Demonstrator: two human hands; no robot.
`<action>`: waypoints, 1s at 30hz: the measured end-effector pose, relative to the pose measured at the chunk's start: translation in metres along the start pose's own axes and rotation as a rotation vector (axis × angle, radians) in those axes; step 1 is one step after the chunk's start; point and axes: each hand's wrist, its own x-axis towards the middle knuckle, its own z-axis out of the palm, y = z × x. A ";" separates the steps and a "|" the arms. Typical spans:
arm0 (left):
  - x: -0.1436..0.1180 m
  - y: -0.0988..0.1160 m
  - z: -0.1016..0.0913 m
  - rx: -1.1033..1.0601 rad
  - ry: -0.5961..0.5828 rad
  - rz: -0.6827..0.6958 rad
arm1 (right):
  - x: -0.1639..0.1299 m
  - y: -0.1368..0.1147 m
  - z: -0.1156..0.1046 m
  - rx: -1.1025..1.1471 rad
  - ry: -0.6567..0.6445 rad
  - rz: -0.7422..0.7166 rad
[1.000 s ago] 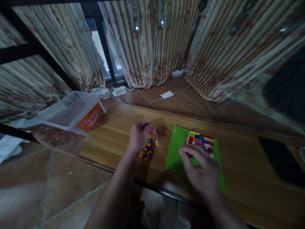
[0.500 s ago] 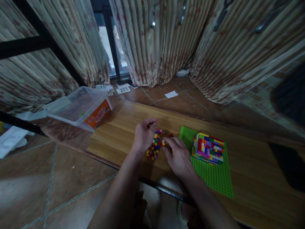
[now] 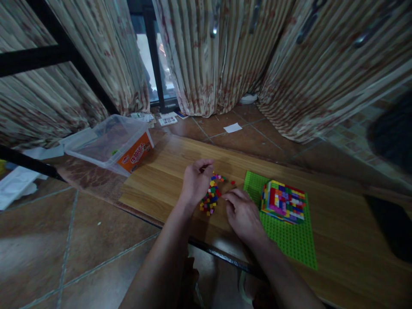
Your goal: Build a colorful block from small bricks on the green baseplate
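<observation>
Small building bricks of many colours lie in a loose heap on the wooden table. My left hand is curled at the heap's left and upper side, thumb and fingers close together; what they hold, if anything, is hidden. To the right of the heap is my right hand, its fingers drawn together in a pinch near the bricks. Any brick inside that pinch is too small to make out. A single red brick sits just beyond the right fingers. Farther right, a multicoloured brick block stands on a green baseplate.
A clear plastic bin with an orange label stands at the table's left end. A dark flat object lies at the right. Papers are on the tiled floor behind, below striped curtains. The table's dark front edge runs beneath my forearms.
My right fingers have closed together and drawn back slightly from the heap. A pale brick beside their tips no longer shows. My left hand keeps nearly the same pose; the view has shifted slightly.
</observation>
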 end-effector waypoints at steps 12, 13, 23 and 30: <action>-0.002 0.000 0.005 0.059 -0.038 0.024 | 0.001 -0.004 -0.001 0.080 0.058 0.036; -0.002 0.000 0.006 0.056 -0.035 0.019 | 0.001 -0.006 -0.003 0.103 0.085 0.035; -0.010 0.002 0.018 0.070 -0.129 0.010 | -0.011 -0.013 -0.048 0.240 0.385 0.060; -0.022 0.003 0.037 0.126 -0.221 0.065 | -0.029 0.028 -0.083 0.377 0.615 0.363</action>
